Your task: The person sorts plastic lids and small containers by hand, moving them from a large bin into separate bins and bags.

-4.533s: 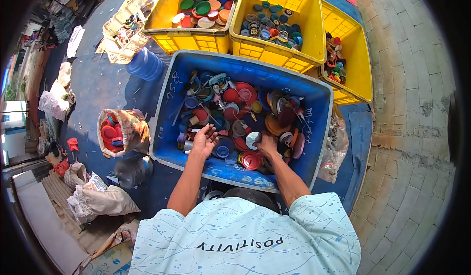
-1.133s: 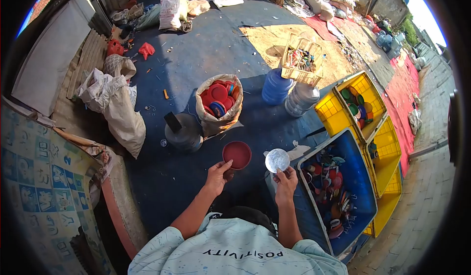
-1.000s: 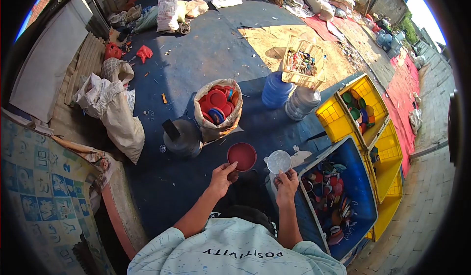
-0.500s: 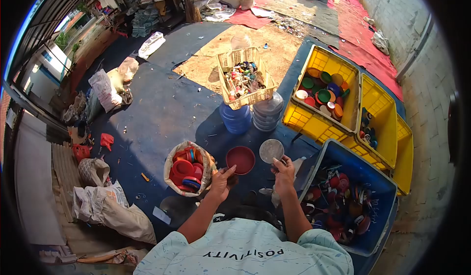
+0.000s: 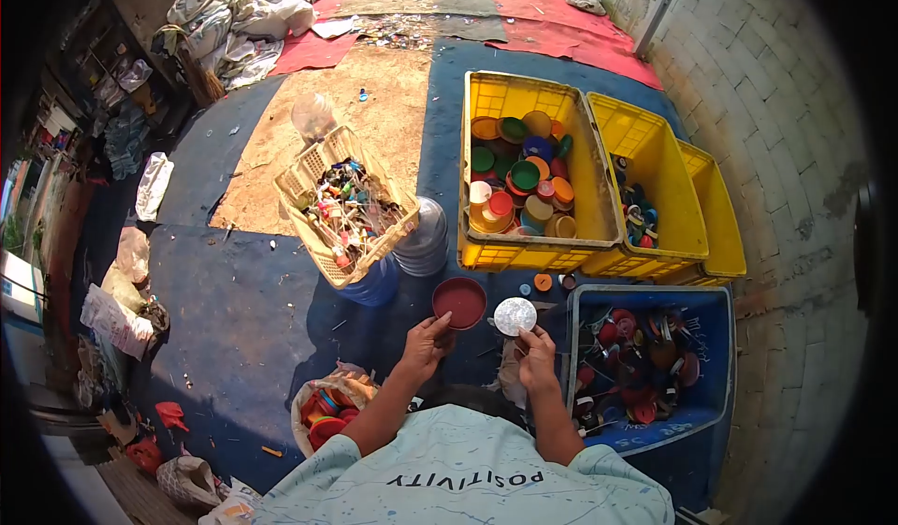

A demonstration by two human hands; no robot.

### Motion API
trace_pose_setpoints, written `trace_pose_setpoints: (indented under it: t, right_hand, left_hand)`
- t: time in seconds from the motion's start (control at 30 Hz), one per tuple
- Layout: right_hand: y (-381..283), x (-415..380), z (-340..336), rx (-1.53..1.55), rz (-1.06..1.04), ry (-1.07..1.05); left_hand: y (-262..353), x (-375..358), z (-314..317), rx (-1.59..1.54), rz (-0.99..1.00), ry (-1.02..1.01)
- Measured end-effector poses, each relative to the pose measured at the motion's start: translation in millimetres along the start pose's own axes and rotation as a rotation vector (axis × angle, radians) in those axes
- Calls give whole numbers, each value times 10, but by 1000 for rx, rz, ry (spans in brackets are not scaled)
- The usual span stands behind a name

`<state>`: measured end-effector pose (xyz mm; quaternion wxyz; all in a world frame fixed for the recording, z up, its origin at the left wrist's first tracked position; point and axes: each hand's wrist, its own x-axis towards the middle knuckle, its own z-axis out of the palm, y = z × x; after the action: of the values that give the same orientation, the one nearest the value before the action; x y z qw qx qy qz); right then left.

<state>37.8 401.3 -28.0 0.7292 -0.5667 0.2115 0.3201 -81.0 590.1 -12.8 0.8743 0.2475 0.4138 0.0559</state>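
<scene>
A round dark red lid (image 5: 459, 303) is pinched at its lower left edge by my left hand (image 5: 427, 345). Beside it, a little apart, my right hand (image 5: 537, 357) grips a round whitish, shiny lid (image 5: 514, 316) by its lower right edge. Both lids are held up in front of my chest. Below and left of my left hand stands a sack (image 5: 301, 401) of red, orange and other lids. To the right of my right hand is a blue crate (image 5: 651, 293) holding dark red lids and mixed small pieces.
A cream basket (image 5: 304, 244) of small mixed items rests on a blue bottle (image 5: 371, 284) and a clear bottle (image 5: 423, 240). Yellow crates (image 5: 543, 256) with coloured lids stand ahead right, beside a block wall (image 5: 795, 197). Sacks (image 5: 253, 15) lie at the far left.
The view has turned to the right, so the crates and basket appear further left and the sack lower. Both hands still hold their lids; the whitish lid now looks brighter.
</scene>
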Motion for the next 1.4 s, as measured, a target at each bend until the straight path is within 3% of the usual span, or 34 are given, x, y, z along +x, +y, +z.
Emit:
trace_pose_setpoints:
  t: [0.3, 0.47, 0.67, 0.77, 0.87, 0.93, 1.0, 1.07, 1.23, 1.33, 1.4]
  right_hand:
    - [-681, 352, 873, 164, -191, 28]
    - [-867, 723, 936, 179, -191, 71]
    - [-1558, 1130, 1065, 256, -270, -10]
    - [-1817, 1328, 1138, 262, -265, -49]
    - [-1797, 1531, 1092, 228, -144, -13]
    - [-1518, 1815, 908, 186, -45, 98]
    - [-1395, 1765, 865, 139, -100, 145]
    - [-1314, 1602, 876, 107, -128, 200]
    - [-1123, 1268, 963, -2, -78, 102]
    - [-1029, 979, 1126, -59, -111, 50]
    - [-957, 722, 1231, -79, -140, 38]
  left_hand:
    - [1149, 1005, 621, 123, 16, -159]
    - [1291, 1418, 973, 145, 7, -171]
    - [1439, 1781, 1510, 186, 9, -205]
    - [1478, 1972, 1740, 271, -12, -124]
    - [1465, 2015, 1865, 408, 131, 184]
    - [1560, 1873, 1859, 257, 194, 30]
    - [1731, 1628, 1764, 87, 213, -174]
    - [1951, 1146, 1820, -67, 373, -473]
    - [2556, -363, 2040, -172, 878, -1095]
    - [2701, -904, 2018, -411, 888, -1499]
    - [2750, -1078, 2013, -406, 862, -1717]
